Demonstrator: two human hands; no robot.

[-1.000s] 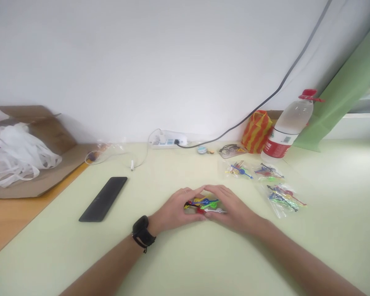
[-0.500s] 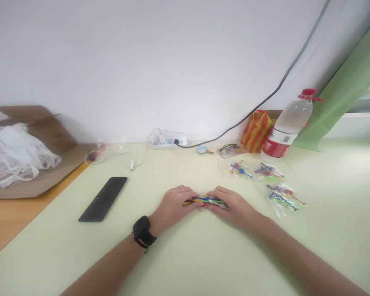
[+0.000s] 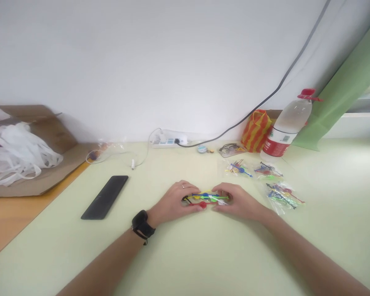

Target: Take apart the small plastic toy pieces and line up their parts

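**Colourful plastic arrow spinners lie crosswise between your left hand and your right hand**

Your hands face each other, each curved into a loose C: fingers along the far side of the spinners, thumb along the near side. The pictures don't show how firmly either one pinches, so you cannot tell whether the grip is tight or merely cupped. The spinners' long axis runs sideways, from palm to palm, with their ends tucked towards both hands, so neither hand is clearly nearer. The red spinner sits on your side of the group, its round hub right by your left thumb; the white piece sits against your right hand's side.

Beyond and to the right of the grip, three clear bags of similar spinners rest on the table. The nearest bag is just past your right hand, and the other two are farther back. Behind those stand a large plastic bottle and a striped bag. Left of the grip, beyond your smartwatch, a flat black slab lies at a slant.
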